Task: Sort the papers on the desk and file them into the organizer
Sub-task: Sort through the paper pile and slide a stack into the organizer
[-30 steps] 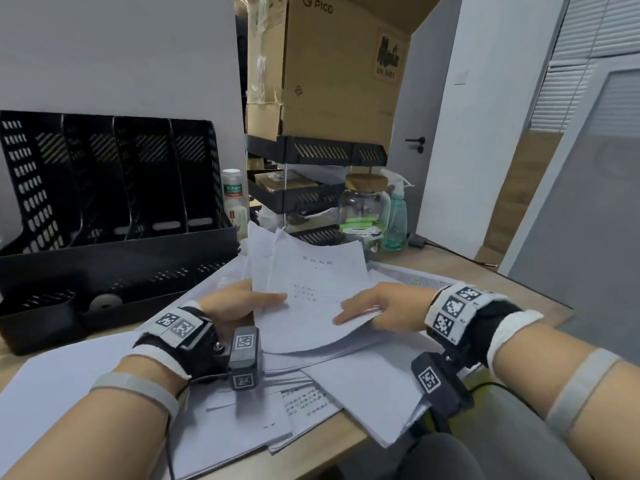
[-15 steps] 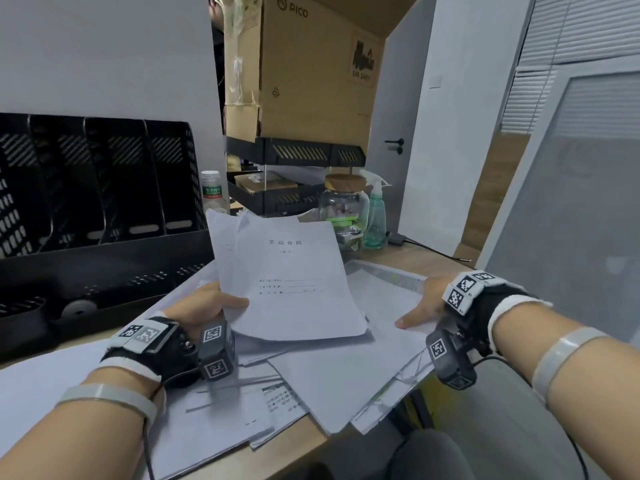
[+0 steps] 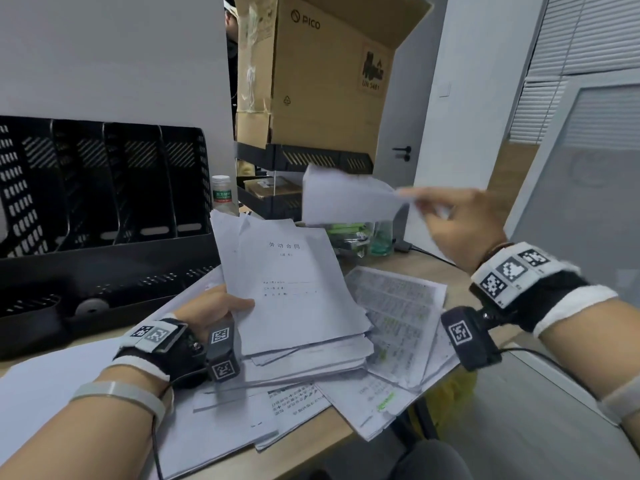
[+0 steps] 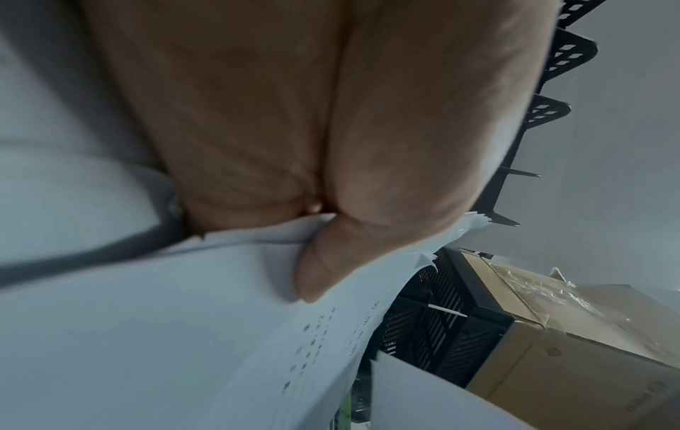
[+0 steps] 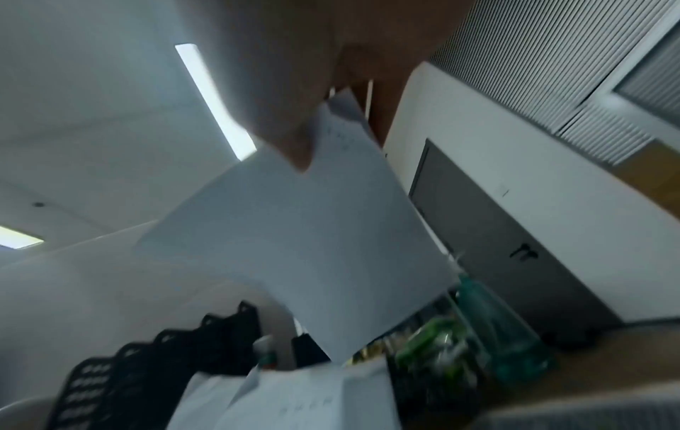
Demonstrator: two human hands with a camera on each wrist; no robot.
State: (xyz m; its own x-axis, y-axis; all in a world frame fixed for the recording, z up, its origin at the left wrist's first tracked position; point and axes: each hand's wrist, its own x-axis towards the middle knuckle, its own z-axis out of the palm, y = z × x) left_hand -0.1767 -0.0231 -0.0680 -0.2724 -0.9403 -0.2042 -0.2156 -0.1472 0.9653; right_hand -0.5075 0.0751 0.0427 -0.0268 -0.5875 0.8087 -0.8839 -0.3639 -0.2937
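- White printed sheaf of paper (image 3: 291,282) gripped at its near-left edge by left hand (image 3: 211,308), thumb on top, tilted up off the scattered loose sheets (image 3: 398,327) on the wooden desk (image 3: 429,265).
- Single white sheet (image 3: 346,199) pinched at its right corner by right hand (image 3: 457,223), raised far and right of the sheaf, long axis running left.
- Black perforated plastic organizer (image 3: 104,188) standing far left, slots open upward; left hand nearer, likely needing a leftward carry.
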